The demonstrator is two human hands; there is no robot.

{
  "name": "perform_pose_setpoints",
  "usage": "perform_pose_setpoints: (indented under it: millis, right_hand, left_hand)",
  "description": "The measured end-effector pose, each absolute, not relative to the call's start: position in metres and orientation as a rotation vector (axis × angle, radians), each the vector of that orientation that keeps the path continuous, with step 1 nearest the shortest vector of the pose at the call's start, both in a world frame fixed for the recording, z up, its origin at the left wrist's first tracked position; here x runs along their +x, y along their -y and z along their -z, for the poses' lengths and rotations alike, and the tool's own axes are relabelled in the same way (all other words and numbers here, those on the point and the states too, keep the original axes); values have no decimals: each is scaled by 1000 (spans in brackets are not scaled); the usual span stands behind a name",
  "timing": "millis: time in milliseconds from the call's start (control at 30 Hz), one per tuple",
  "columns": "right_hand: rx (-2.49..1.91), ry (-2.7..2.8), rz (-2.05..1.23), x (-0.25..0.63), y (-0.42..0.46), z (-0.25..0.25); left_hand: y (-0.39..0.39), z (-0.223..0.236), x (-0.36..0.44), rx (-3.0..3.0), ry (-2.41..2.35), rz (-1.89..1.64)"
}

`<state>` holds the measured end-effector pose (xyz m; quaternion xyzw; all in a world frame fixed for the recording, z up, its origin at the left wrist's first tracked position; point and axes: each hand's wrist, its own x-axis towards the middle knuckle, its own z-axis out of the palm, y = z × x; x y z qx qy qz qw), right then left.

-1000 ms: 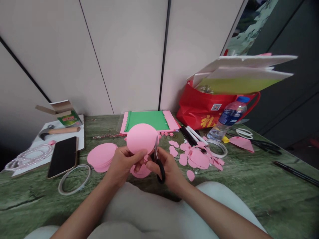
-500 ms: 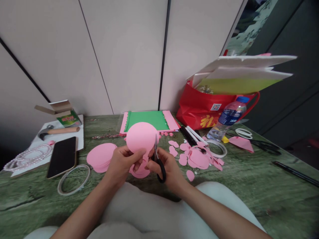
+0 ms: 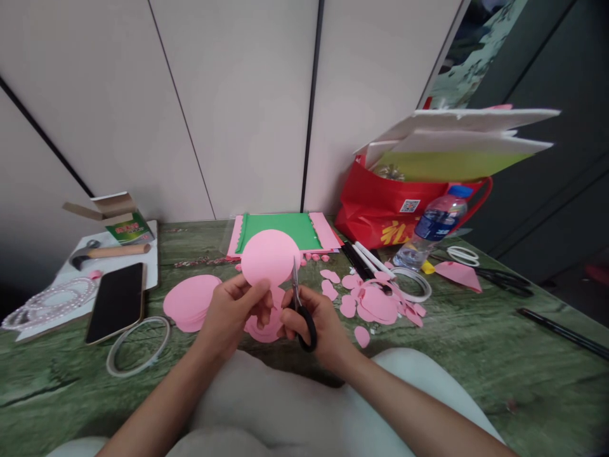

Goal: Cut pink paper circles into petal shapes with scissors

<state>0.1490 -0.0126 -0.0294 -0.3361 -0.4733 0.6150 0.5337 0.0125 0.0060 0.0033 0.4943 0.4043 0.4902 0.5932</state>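
Pinches a pink paper disc (image 3: 267,254) by its six-o'clock edge in the nearly closed left hand (image 3: 236,310), above the surface (image 3: 85,387), and grips black-handled scissors (image 3: 295,292) in the curled right hand (image 3: 321,317), with blades at the disc's three-o'clock edge. Has stacked pink discs (image 3: 191,299) at eight o'clock from the held disc and pink cutouts (image 3: 379,304) at four.

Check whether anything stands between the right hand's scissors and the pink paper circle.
Nothing visible does: the scissors in the right hand overlap the right edge of the pink paper circle in view; the left hand grips its lower edge.
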Motion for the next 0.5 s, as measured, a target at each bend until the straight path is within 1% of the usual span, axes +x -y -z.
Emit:
perform_pose_setpoints:
  millis: [233,500]
  right_hand:
    - [-808,1184,-1465,148,13,30]
    - [-816,1196,-1394,151,12,25]
  left_hand:
    - [-6,-4,14,1094,-931,-1101]
    - [-8,2,10,1222,-1040,-1091]
